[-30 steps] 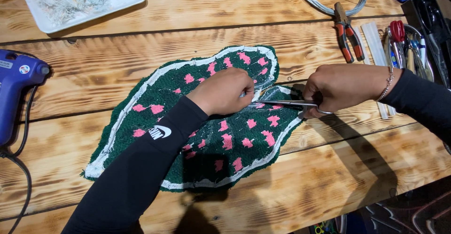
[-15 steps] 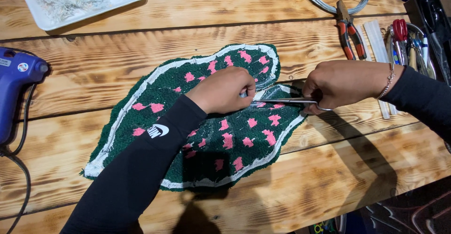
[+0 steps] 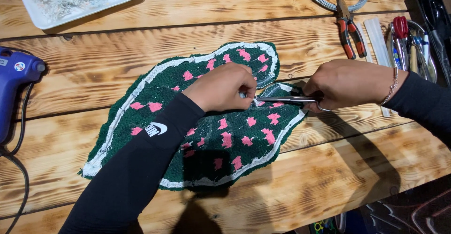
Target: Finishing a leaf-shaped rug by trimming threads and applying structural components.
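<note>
**Scissors at the edge of a tufted piece**

Green tufted piece (image 3: 155,121) with pink flecks and white border, flat on the wooden table (image 3: 329,177). Left hand (image 3: 224,87) curled shut, pinching the pile near the piece's 2 o'clock edge. Right hand (image 3: 350,83) at 3 o'clock of the left, closed around the handles of scissors (image 3: 289,100); blades nearly shut, tips touching the piece just beside the left fingertips. Pliers (image 3: 350,34) at 12 o'clock of the right hand; blue glue gun (image 3: 14,81) far out at 9 o'clock.

Both arms in long black stretch-fabric sleeves (image 3: 141,168). Left sleeve has small white logo mark (image 3: 156,129) on forearm. Thin beaded metal bracelet (image 3: 391,86) at right wrist.
</note>
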